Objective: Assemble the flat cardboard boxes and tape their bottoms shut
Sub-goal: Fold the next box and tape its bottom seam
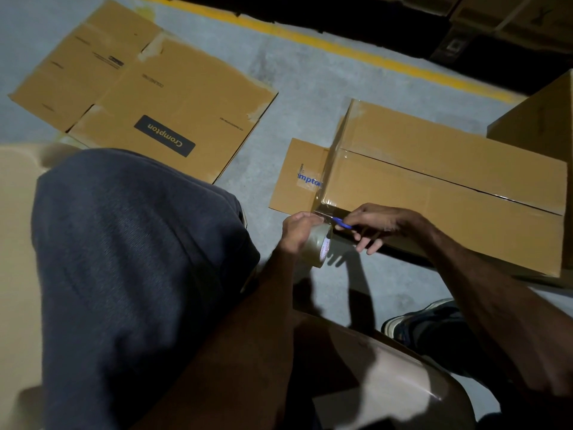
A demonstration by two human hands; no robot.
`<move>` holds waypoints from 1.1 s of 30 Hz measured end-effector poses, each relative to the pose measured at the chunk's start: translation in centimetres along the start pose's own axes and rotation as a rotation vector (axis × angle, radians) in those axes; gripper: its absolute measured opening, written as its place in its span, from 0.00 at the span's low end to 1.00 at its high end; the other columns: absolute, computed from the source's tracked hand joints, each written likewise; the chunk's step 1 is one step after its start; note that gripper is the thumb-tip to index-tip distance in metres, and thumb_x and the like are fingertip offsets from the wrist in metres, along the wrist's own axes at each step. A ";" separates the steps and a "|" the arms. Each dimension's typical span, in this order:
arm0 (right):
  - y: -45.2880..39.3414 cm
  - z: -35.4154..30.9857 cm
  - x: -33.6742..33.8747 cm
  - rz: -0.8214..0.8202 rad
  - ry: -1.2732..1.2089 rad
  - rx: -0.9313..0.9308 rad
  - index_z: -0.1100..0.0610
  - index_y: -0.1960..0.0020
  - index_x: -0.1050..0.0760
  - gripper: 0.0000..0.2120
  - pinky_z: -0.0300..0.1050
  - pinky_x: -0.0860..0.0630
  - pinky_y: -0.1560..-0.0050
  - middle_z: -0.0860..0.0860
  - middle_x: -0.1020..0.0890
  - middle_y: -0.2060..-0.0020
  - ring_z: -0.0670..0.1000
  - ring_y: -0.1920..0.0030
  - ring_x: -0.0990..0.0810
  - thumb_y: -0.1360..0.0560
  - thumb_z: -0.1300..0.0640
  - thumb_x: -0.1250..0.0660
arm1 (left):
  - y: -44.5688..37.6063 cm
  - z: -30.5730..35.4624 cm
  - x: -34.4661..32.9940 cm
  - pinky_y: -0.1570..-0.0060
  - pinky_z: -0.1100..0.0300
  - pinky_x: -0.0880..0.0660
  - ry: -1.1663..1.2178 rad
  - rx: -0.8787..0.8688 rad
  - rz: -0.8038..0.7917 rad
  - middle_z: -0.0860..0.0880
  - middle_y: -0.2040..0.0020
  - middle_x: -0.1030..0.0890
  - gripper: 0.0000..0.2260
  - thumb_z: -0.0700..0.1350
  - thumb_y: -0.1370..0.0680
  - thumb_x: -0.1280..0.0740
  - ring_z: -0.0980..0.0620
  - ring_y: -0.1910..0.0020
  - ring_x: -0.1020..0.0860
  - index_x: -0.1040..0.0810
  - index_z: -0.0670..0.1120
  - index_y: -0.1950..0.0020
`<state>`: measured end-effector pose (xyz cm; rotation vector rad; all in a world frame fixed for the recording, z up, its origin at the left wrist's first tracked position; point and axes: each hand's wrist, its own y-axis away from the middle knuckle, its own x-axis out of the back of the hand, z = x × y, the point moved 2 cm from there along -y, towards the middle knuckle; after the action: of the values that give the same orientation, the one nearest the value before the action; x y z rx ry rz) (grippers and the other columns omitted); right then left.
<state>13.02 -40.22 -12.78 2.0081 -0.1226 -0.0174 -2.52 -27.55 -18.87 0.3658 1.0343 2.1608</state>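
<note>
Clear tape, thin and clingy: my left hand (pixel 299 232) grips the roll (pixel 321 248); my right hand (pixel 376 225) pinches, seemingly, a blue cutter (pixel 342 224).

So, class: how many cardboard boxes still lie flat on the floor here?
2: one large flat box at upper left with a black label, one smaller flat box tucked under the assembled box's left end. Others may lie out of view.

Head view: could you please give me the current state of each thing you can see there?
Assembled box: flaps closed, tape along the end.
Tape roll: held in left hand, strip stretched to the box.
Blue-handled cutter: held in right hand, at the strip.
Flat boxes: unfolded, on the floor.
</note>
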 end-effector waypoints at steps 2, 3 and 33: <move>0.1 -0.1 0.0 0.004 -0.016 0.018 0.59 0.36 0.19 0.19 0.45 0.16 0.65 0.51 0.21 0.67 0.55 0.59 0.13 0.19 0.45 0.30 | 0.0 0.1 0.0 0.41 0.55 0.23 0.001 -0.002 -0.005 0.48 0.55 0.14 0.03 0.38 0.25 0.25 0.48 0.48 0.18 0.16 0.45 0.57; 0.2 -0.2 -0.1 0.007 -0.024 0.026 0.58 0.37 0.18 0.18 0.46 0.16 0.64 0.51 0.21 0.67 0.55 0.58 0.13 0.19 0.46 0.31 | 0.1 0.2 0.0 0.47 0.58 0.23 0.004 0.003 -0.009 0.48 0.54 0.14 0.03 0.38 0.25 0.25 0.49 0.49 0.18 0.16 0.45 0.56; 1.2 -0.2 -2.5 0.249 0.463 0.039 0.58 0.54 0.20 0.09 0.41 0.22 0.74 0.56 0.13 0.55 0.52 0.61 0.12 0.17 0.56 0.33 | 3.5 2.4 1.0 0.55 0.60 0.21 -0.308 0.026 0.009 0.50 0.57 0.15 0.04 0.37 0.25 0.27 0.48 0.52 0.19 0.13 0.41 0.52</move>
<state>10.47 -40.29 -11.68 1.9709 -0.0748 0.6074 -3.69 -26.98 -14.68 0.6923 0.8865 2.0193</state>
